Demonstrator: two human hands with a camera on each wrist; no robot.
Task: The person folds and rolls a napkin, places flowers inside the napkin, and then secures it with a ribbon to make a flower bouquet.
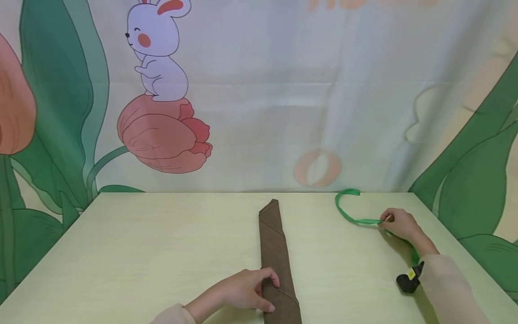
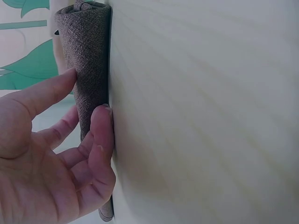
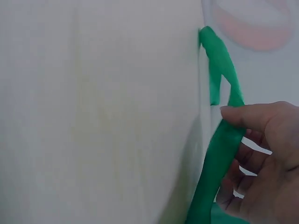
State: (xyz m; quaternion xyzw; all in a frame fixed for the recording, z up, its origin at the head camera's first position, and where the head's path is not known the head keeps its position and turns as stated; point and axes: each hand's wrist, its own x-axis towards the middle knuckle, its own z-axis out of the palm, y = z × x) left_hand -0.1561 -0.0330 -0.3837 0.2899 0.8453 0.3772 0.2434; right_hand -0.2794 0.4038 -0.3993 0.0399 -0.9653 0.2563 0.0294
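A long roll of brown cloth (image 1: 274,252) lies on the table, pointing away from me, its far end folded to a slanted tip. My left hand (image 1: 244,289) holds it near the front, thumb and fingers curled about its sides. The left wrist view shows the woven cloth (image 2: 91,51) and its coiled end beside the left hand (image 2: 51,154). Toward the table's back right, my right hand (image 1: 402,223) pinches a green ribbon (image 1: 344,209) between thumb and fingers. One end of the ribbon curves toward the back edge; the rest trails below the right hand (image 3: 266,149).
The pale table (image 1: 162,247) ends at a curtain (image 1: 259,112) printed with a rabbit, tulips and leaves. A small black device (image 1: 408,281) with a yellow mark sits at the right wrist, by the beige sleeve (image 1: 449,283).
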